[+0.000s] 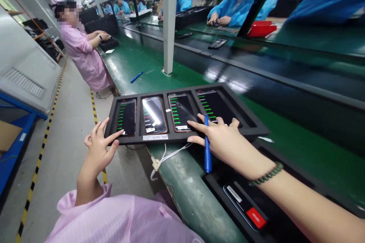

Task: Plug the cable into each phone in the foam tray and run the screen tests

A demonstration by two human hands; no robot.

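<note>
A black foam tray [182, 139] holds several smartphones in separate slots, their dark screens showing rows of green marks. At the tray's left end is my left hand [98, 146], fingers spread, the index fingertip at the lower edge of the leftmost phone [127, 117]. My right hand [225, 134] reaches over the tray's right part with a blue pen [208, 152] tucked between its fingers. Its index fingertip is at the lower corner of the third phone [179, 108]. The hand partly covers the rightmost phone [218, 102]. A glare crosses the second phone [152, 110].
Below my right forearm, another black tray [218, 190] holds a phone with a red label [256, 217]. A second blue pen [137, 77] lies on the green bench [194, 190], near a pale post [170, 22]. White cables [173, 153] hang at the bench edge. Co-workers stand left and across.
</note>
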